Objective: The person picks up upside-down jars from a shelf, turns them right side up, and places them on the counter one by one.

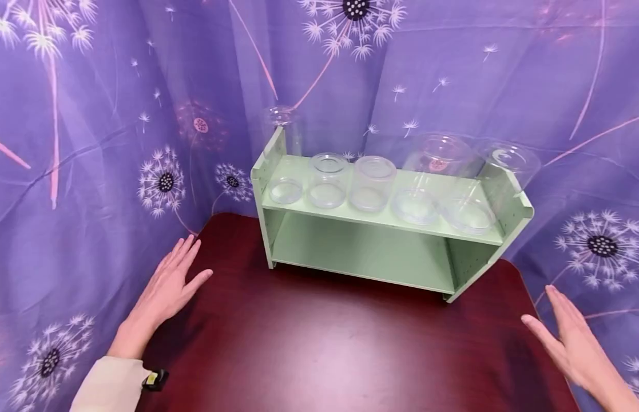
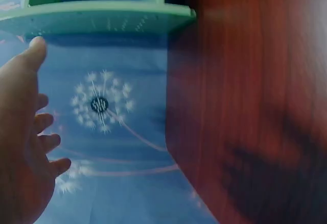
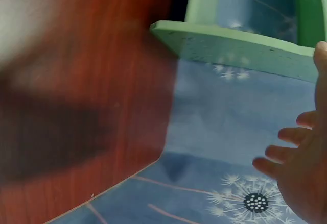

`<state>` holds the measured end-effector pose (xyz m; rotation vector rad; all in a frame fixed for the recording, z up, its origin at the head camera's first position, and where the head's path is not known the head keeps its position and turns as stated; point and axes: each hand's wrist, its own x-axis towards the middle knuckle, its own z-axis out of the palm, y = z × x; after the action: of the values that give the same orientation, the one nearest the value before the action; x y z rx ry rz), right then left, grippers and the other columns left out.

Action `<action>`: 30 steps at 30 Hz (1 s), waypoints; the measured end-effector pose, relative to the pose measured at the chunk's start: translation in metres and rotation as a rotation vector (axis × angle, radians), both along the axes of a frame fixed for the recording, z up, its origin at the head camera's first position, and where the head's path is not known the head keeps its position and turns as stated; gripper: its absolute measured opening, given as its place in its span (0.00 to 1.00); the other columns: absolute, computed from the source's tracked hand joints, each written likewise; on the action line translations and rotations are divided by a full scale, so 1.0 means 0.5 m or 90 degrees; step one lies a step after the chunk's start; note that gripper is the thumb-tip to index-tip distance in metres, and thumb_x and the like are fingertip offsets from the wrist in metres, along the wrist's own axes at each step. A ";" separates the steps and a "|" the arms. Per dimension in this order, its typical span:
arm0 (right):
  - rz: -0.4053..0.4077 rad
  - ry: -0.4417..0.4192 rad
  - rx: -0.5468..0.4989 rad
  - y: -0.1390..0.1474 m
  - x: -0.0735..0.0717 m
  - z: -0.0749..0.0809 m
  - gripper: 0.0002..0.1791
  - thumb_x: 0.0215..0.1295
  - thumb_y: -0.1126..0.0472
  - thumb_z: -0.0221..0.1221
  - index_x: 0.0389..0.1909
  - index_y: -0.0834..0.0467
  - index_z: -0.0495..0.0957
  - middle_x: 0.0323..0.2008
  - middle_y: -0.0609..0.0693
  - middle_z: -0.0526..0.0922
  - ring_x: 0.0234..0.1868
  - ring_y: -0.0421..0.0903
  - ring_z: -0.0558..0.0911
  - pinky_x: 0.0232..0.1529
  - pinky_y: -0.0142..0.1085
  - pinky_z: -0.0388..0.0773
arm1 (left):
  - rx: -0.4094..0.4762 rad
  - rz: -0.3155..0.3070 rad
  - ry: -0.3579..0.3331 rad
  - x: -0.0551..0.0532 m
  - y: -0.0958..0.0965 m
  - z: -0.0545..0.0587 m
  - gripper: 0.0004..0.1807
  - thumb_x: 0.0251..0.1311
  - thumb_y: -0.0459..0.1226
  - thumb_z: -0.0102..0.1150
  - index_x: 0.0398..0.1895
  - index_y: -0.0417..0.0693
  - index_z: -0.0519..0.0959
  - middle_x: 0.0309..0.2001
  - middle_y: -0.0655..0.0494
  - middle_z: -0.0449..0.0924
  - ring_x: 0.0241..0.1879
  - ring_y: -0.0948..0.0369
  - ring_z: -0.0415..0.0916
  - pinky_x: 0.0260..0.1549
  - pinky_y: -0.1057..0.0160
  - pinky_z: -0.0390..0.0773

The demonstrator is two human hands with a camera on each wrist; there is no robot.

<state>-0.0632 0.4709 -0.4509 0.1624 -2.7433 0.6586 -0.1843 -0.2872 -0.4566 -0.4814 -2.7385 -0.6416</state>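
Five clear jars [image 1: 372, 186] — on green rack [image 1: 361, 252]

Purple cloth [image 1: 195, 68] hangs before me, behind the table [image 1: 309, 320] and down both its sides, softly creased and turning at the far left corner. White dandelions [image 1: 602, 246] with dark centres are printed on it, among loose seeds [image 1: 410, 126] and long pink stems [image 1: 54, 131]. The table is dark reddish brown, faintly grained, and light lays a broad pale glare [image 1: 350, 355] across its top.
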 end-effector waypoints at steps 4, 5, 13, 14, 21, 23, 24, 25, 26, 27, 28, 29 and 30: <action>-0.023 -0.011 -0.069 0.001 -0.009 0.038 0.40 0.78 0.59 0.56 0.84 0.57 0.48 0.79 0.64 0.56 0.72 0.34 0.62 0.59 0.10 0.48 | 0.115 -0.003 0.013 -0.010 0.032 0.026 0.38 0.75 0.47 0.57 0.81 0.41 0.58 0.81 0.43 0.53 0.79 0.44 0.49 0.76 0.45 0.52; -0.020 -0.008 -0.085 0.001 -0.013 0.048 0.39 0.79 0.60 0.55 0.84 0.55 0.48 0.79 0.54 0.58 0.68 0.26 0.63 0.55 0.09 0.51 | 0.145 -0.002 0.024 -0.014 0.041 0.035 0.37 0.76 0.46 0.57 0.81 0.42 0.58 0.81 0.44 0.54 0.78 0.44 0.52 0.76 0.50 0.53; 0.041 0.082 -0.221 0.010 -0.046 0.139 0.33 0.79 0.71 0.49 0.81 0.57 0.56 0.66 0.25 0.69 0.62 0.19 0.68 0.59 0.12 0.60 | 0.357 -0.029 0.076 -0.082 0.141 0.119 0.34 0.75 0.35 0.58 0.81 0.47 0.61 0.78 0.51 0.61 0.70 0.44 0.67 0.69 0.70 0.65; 0.040 0.092 -0.229 0.012 -0.050 0.152 0.32 0.79 0.72 0.48 0.81 0.56 0.57 0.66 0.25 0.70 0.61 0.20 0.69 0.59 0.12 0.61 | 0.376 -0.038 0.073 -0.093 0.155 0.129 0.34 0.74 0.34 0.58 0.81 0.47 0.61 0.78 0.51 0.61 0.71 0.45 0.66 0.69 0.66 0.67; 0.092 0.154 -0.312 0.015 -0.094 0.229 0.30 0.79 0.74 0.45 0.79 0.60 0.59 0.64 0.31 0.75 0.57 0.23 0.76 0.58 0.15 0.66 | 0.435 -0.071 0.044 -0.144 0.213 0.188 0.35 0.74 0.32 0.57 0.81 0.45 0.59 0.78 0.49 0.60 0.73 0.47 0.64 0.69 0.59 0.68; 0.102 0.166 -0.324 0.012 -0.110 0.248 0.29 0.79 0.74 0.45 0.78 0.61 0.60 0.64 0.33 0.76 0.56 0.25 0.77 0.58 0.16 0.67 | 0.442 -0.078 0.042 -0.152 0.220 0.200 0.35 0.74 0.32 0.57 0.81 0.44 0.59 0.78 0.49 0.60 0.74 0.48 0.62 0.69 0.61 0.68; 0.106 0.170 -0.331 0.011 -0.119 0.256 0.29 0.79 0.74 0.45 0.78 0.61 0.60 0.64 0.33 0.76 0.56 0.25 0.77 0.58 0.16 0.67 | 0.444 -0.082 0.042 -0.156 0.222 0.206 0.35 0.74 0.32 0.57 0.81 0.44 0.59 0.78 0.49 0.60 0.74 0.48 0.62 0.70 0.61 0.67; 0.116 0.173 -0.350 0.009 -0.127 0.264 0.29 0.79 0.74 0.45 0.78 0.61 0.61 0.64 0.34 0.77 0.56 0.26 0.78 0.58 0.16 0.68 | 0.444 -0.084 0.041 -0.160 0.224 0.211 0.35 0.74 0.32 0.57 0.81 0.44 0.59 0.78 0.50 0.60 0.75 0.49 0.61 0.70 0.61 0.67; 0.120 0.177 -0.363 0.007 -0.136 0.271 0.28 0.79 0.74 0.45 0.77 0.61 0.62 0.63 0.35 0.77 0.55 0.26 0.79 0.57 0.16 0.68 | 0.444 -0.087 0.041 -0.164 0.225 0.215 0.35 0.74 0.32 0.57 0.81 0.43 0.59 0.78 0.50 0.59 0.75 0.48 0.61 0.70 0.60 0.67; 0.112 0.181 -0.352 0.004 -0.143 0.279 0.28 0.79 0.73 0.46 0.77 0.61 0.62 0.63 0.35 0.77 0.54 0.26 0.79 0.56 0.16 0.69 | 0.442 -0.088 0.038 -0.167 0.226 0.220 0.35 0.74 0.32 0.57 0.81 0.44 0.59 0.79 0.50 0.59 0.75 0.48 0.60 0.71 0.58 0.67; 0.107 0.180 -0.352 0.003 -0.149 0.287 0.28 0.79 0.73 0.46 0.77 0.61 0.62 0.63 0.34 0.77 0.53 0.25 0.79 0.56 0.16 0.69 | 0.439 -0.087 0.035 -0.170 0.227 0.223 0.35 0.74 0.33 0.57 0.81 0.44 0.58 0.79 0.50 0.59 0.75 0.48 0.60 0.71 0.56 0.66; 0.104 0.179 -0.357 0.001 -0.154 0.295 0.28 0.79 0.72 0.46 0.77 0.61 0.62 0.62 0.35 0.77 0.52 0.25 0.80 0.55 0.16 0.69 | 0.437 -0.085 0.032 -0.173 0.228 0.227 0.35 0.74 0.33 0.57 0.81 0.45 0.58 0.78 0.49 0.59 0.75 0.48 0.61 0.71 0.54 0.67; 0.104 0.179 -0.365 0.000 -0.161 0.302 0.28 0.79 0.72 0.46 0.77 0.61 0.62 0.62 0.35 0.78 0.52 0.26 0.80 0.55 0.16 0.69 | 0.433 -0.083 0.029 -0.175 0.230 0.231 0.35 0.74 0.34 0.57 0.81 0.45 0.58 0.78 0.48 0.59 0.74 0.47 0.61 0.71 0.52 0.67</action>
<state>-0.1434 0.4708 -0.2999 0.3160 -2.1892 1.3211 -0.2720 -0.1724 -0.3412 -0.4900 -2.2528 -1.4872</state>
